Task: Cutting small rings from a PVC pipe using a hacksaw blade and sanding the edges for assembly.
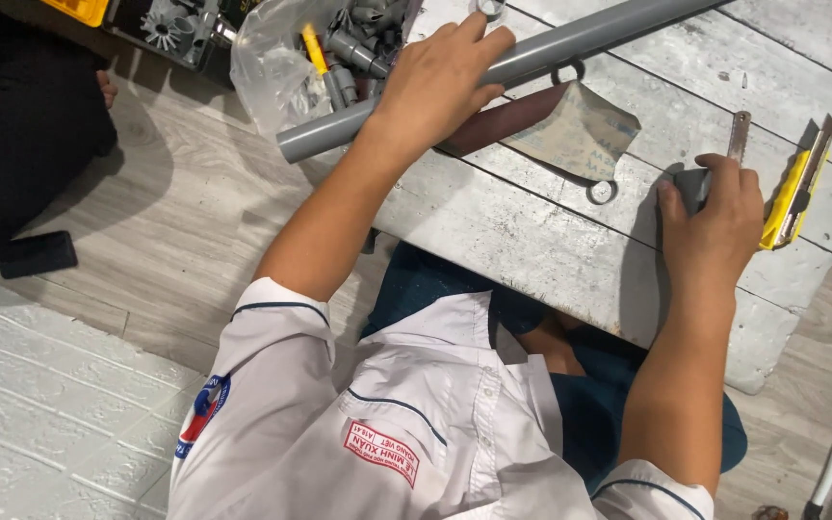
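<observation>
Under our left hand [440,82] lies a long grey pipe [493,72]; our fingers curl over it and press it on the white table [532,241]. Just past that hand sits a bag of pipe parts [325,53]. Sandpaper [556,125] rests between our hands. Our right hand [715,217] is closed around a small grey piece [693,185], beside a yellow cutter [793,188]. No cut shows in the pipe, so we think most work is left.
</observation>
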